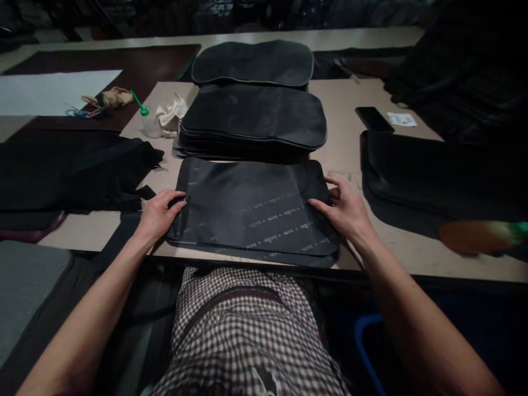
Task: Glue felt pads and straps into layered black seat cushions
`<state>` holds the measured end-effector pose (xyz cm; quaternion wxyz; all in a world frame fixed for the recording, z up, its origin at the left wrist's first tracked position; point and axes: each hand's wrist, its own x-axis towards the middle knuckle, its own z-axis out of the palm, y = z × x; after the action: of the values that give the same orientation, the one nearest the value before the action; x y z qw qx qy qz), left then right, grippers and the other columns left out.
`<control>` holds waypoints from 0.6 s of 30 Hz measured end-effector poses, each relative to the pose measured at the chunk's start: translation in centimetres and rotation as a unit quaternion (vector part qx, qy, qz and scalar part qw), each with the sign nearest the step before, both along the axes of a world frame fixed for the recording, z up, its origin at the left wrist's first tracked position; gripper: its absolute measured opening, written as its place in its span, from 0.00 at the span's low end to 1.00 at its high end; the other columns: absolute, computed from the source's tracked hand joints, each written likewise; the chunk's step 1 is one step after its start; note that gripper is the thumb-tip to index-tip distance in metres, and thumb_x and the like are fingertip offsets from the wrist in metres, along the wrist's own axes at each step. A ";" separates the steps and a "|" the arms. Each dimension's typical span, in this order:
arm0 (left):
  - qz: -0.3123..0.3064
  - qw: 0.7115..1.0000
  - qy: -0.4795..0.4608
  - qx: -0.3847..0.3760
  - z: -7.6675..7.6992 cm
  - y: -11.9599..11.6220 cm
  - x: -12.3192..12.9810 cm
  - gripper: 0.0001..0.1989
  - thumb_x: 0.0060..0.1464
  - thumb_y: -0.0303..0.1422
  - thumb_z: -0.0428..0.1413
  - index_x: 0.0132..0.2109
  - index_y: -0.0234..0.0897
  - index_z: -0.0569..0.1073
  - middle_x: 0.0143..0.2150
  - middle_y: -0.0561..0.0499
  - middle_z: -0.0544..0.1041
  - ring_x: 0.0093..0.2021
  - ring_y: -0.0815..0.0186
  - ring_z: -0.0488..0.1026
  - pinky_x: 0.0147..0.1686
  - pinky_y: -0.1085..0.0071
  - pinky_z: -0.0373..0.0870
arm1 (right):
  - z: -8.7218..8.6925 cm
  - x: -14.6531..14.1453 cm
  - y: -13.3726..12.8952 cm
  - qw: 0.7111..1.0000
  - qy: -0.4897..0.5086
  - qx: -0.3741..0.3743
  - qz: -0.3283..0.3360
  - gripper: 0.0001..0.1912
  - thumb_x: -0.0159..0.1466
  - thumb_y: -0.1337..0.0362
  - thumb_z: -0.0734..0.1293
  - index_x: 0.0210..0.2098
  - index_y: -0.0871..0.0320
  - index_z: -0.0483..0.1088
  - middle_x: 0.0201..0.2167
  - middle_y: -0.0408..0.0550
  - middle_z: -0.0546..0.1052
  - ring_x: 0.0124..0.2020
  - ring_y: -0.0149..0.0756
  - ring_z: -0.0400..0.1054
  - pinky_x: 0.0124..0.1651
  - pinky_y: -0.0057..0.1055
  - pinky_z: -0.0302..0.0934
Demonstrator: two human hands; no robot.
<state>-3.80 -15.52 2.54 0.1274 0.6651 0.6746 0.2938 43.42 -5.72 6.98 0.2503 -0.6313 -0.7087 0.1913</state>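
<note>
A black rounded panel with rows of pale printed lettering [247,209] lies at the table's front edge, on top of at least one like panel that shows along the lower right. My left hand [160,213] pinches its left edge between thumb and fingers. On the opposite side my right hand [342,208] grips the right edge, thumb on top and fingers at the rim. Just behind is a stack of plain black panels [253,118], and beyond that another black panel pile [253,63] with a pale edge line.
Left of the stack are a bottle with a green spout [150,124], a crumpled cloth [171,114] and black fabric scraps [74,170]. To the right lie a phone [374,119], a paper label [401,119], more black panels [445,170] and a blurred brown object [472,236].
</note>
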 end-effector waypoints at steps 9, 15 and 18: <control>-0.006 1.000 0.016 0.001 0.3 -0.2 0.6 0.14 0.64 0.41 0.55 0.50 0.40 0.79 0.51 0.46 0.81 0.52 0.58 0.78 0.55 0.64 0.72 | 0.1 0.6 -0.2 1.000 -0.010 0.000 -0.001 0.36 0.57 0.48 0.75 0.61 0.53 0.68 0.34 0.48 0.75 0.36 0.48 0.72 0.41 0.42 0.67; -0.009 0.999 0.032 -0.001 0.5 0.0 0.8 0.14 0.65 0.40 0.55 0.50 0.40 0.79 0.50 0.46 0.81 0.52 0.57 0.78 0.55 0.63 0.71 | -0.2 0.7 -0.3 1.000 0.000 0.007 0.002 0.36 0.57 0.48 0.75 0.61 0.53 0.67 0.34 0.47 0.76 0.35 0.47 0.73 0.40 0.42 0.68; -0.014 0.999 0.042 -0.001 0.2 0.0 0.8 0.14 0.65 0.40 0.55 0.51 0.40 0.79 0.50 0.45 0.80 0.52 0.56 0.77 0.54 0.62 0.72 | -0.3 0.7 -0.3 1.000 -0.005 0.007 0.001 0.36 0.57 0.49 0.75 0.62 0.52 0.67 0.35 0.47 0.76 0.36 0.47 0.73 0.41 0.43 0.68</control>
<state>-3.01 -15.50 2.76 0.1034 0.6861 0.6703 0.2632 44.13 -6.02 6.65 0.2508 -0.6298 -0.7118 0.1837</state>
